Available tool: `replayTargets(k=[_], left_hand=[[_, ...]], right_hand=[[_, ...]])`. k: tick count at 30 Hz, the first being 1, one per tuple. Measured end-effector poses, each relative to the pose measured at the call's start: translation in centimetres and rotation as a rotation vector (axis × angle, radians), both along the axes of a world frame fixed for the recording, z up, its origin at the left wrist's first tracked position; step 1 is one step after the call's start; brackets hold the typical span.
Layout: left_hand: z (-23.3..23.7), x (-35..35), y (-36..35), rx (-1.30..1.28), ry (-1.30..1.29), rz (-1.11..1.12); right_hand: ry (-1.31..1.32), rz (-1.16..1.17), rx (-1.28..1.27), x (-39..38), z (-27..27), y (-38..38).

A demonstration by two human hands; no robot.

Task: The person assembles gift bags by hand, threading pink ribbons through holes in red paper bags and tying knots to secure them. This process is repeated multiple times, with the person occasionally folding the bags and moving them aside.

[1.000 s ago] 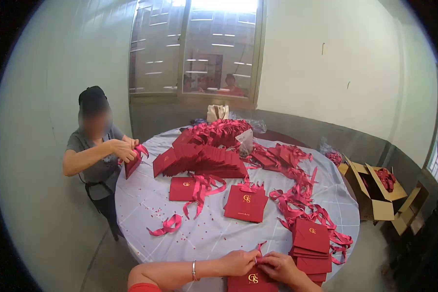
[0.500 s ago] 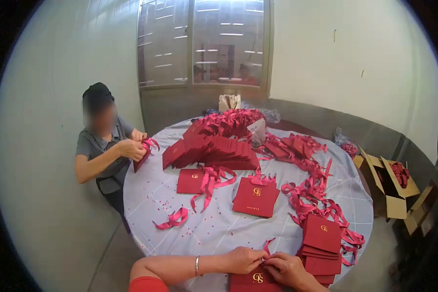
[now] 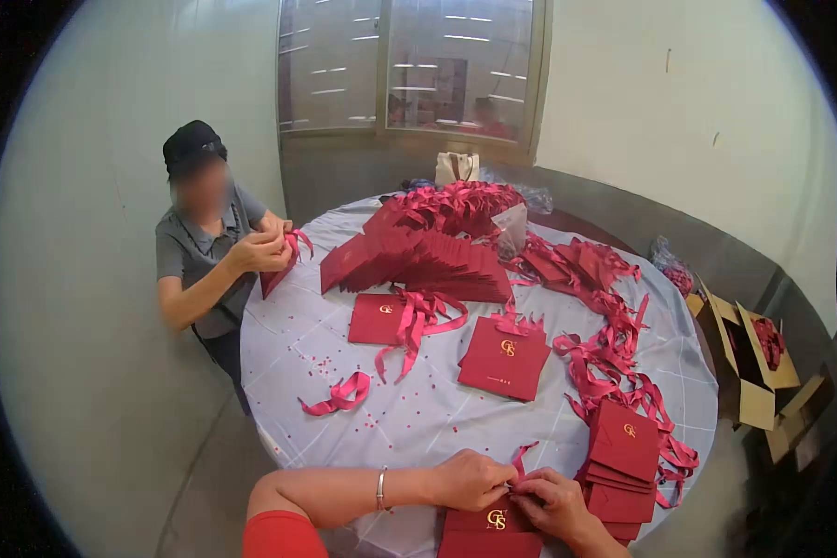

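Observation:
At the table's near edge lies a red bag (image 3: 493, 541) with gold lettering. My left hand (image 3: 471, 479), below a silver bracelet, pinches a pink ribbon (image 3: 523, 456) at the bag's top edge. Close against it, my right hand (image 3: 551, 500) has its fingers closed on the same ribbon, which sticks up between the hands. The fingertips hide the spot where ribbon and bag meet. Just right of my right hand is a stack of red bags (image 3: 623, 456). Farther ahead, more red bags (image 3: 504, 361) lie piled with pink ribbon at their top.
Across the round table (image 3: 279, 391), at the left, a person (image 3: 205, 232) holds a red bag with pink ribbon. Rows of red bags (image 3: 418, 265) fill the far middle. Loose ribbons (image 3: 614, 363) trail along the right side. Open cardboard boxes (image 3: 753, 372) stand beyond the right edge.
The whole view has shifted, so the table's far things appear higher and slightly to the right. Both my hands remain at the ribbon, and more of the bag's front shows below them.

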State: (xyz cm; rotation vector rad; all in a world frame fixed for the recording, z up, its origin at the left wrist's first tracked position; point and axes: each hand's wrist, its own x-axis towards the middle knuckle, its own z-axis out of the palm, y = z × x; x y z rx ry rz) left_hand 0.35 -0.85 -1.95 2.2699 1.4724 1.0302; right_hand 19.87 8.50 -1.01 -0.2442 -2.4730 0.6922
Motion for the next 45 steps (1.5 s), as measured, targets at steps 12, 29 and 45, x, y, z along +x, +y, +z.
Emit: replayTargets(k=[12, 29, 45], left_hand=[[-0.6, -0.3, 0.1, 0.015, 0.023, -0.001], [0.8, 1.1, -0.8, -0.032, -0.01, 0.124], [2.6, -0.9, -0.6, -0.136, 0.01, 0.06]], right_hand=[[-0.002, -0.004, 0.059, 0.2, -1.1, 0.7], [-0.124, -0.098, -0.561, 0.8, 0.1, 0.5], [-0.107, -0.089, -0.288, 0.1, 2.2, 0.6]])
